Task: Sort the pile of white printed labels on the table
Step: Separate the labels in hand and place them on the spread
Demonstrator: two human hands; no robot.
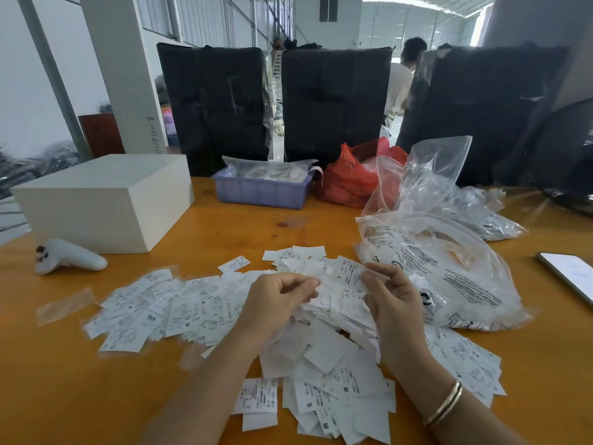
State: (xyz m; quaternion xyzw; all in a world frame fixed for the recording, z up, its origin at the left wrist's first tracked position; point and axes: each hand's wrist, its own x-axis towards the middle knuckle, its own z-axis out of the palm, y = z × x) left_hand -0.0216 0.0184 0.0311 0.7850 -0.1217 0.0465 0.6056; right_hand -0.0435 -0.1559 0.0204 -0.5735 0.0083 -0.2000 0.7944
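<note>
Fingers (298,289) of the left hand (276,300) are curled over a bunch of labels lifted from the pile of labels (199,303), holding them just above it. Those of the right hand (390,293) pinch one label (348,273) marked L, upright between thumb and fingertips. Labels lie spread across the near middle of the orange bench (64,380), reaching left and toward the near edge, some showing M, S and XXL. Just right of the pile sits a heap of clear printed bags (449,261). Farther back stand a blue tray (263,191) and a red bag (346,181). At far left sit a white box (102,200) and a white controller (69,256); a phone (571,274) lies at the right edge. A bangle (444,407) circles the right wrist.
</note>
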